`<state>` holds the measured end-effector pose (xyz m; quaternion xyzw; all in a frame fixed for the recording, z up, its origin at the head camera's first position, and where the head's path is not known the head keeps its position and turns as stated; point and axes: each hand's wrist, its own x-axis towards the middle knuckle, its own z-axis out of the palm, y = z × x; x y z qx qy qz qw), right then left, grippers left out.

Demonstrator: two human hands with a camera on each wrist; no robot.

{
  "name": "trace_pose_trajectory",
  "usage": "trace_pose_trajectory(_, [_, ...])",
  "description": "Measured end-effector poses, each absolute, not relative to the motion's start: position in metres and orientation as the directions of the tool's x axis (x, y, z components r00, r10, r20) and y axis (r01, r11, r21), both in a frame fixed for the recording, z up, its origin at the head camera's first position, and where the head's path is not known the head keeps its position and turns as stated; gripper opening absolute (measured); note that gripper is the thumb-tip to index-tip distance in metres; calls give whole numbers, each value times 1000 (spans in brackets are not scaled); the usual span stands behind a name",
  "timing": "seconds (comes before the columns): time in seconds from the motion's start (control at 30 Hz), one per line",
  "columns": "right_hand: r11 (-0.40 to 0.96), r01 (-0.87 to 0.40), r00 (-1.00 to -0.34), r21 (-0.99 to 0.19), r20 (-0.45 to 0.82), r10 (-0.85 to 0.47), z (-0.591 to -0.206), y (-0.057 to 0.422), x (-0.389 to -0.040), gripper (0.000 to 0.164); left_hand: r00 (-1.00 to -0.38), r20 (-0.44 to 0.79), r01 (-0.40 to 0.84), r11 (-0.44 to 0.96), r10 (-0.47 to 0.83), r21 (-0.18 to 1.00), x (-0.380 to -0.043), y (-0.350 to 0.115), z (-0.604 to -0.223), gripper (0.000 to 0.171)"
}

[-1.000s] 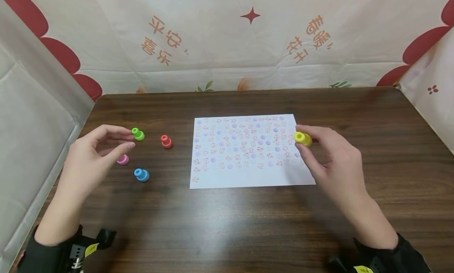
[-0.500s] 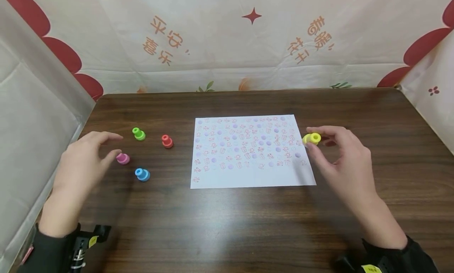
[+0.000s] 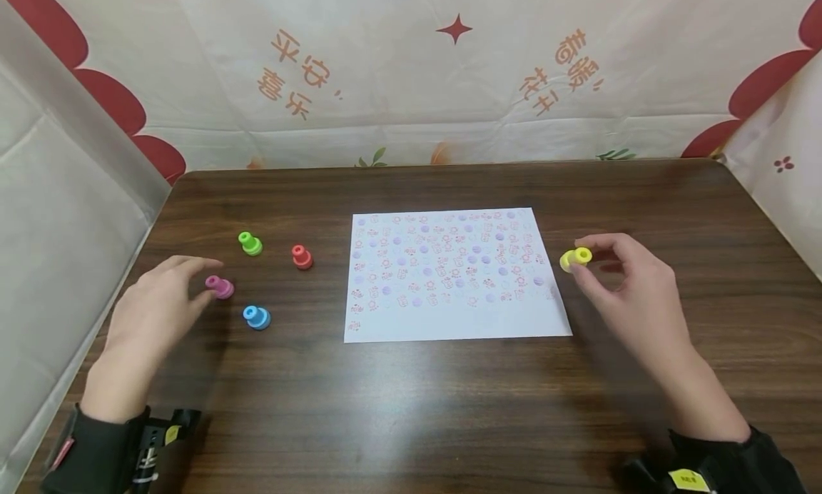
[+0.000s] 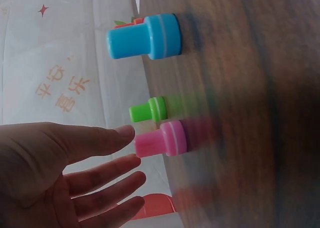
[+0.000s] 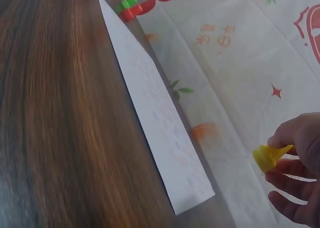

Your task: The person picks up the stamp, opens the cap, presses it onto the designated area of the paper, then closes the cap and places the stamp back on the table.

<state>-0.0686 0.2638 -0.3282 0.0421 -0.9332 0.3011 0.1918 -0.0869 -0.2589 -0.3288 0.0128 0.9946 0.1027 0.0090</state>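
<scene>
My right hand pinches a yellow stamp between thumb and fingers, just off the paper's right edge. In the right wrist view the yellow stamp is above the table with its wide end outward. My left hand has thumb and fingers parted beside a pink stamp. The left wrist view shows the thumb tip close to the handle of the pink stamp; whether they touch I cannot tell. A white sheet of paper, covered with small red and purple prints, lies mid-table.
A green stamp, a red stamp and a blue stamp stand upright on the brown wooden table, around the pink one. A pale printed cloth hangs behind the table and along its sides.
The left hand let go of the green stamp, leaving it standing, and moved down toward the pink stamp. The right hand carried the yellow stamp rightward off the paper and turned it.
</scene>
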Motion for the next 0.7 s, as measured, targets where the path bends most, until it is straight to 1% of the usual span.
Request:
trace_pose_trajectory(0.17, [839,-140,-950,-525,311,36,-332,274,-69,28,-999,-45,10,981,19,194,-89,-259,-331,40])
trace_pose_trajectory(0.33, [863,-71,-973,-500,226,51,-336,281,-69,29,-999,-36,17,980,24,197,-90,-258,-333,36])
trace_pose_trajectory(0.53, [890,-35,-981,-454,188,58,-341,285,-69,29,-999,-15,29,978,33,208,-90,-259,-335,33])
trace_pose_trajectory(0.7, [908,-10,-985,-419,159,62,-345,286,-71,30,-999,-42,2,976,11,218,-89,-261,-336,31])
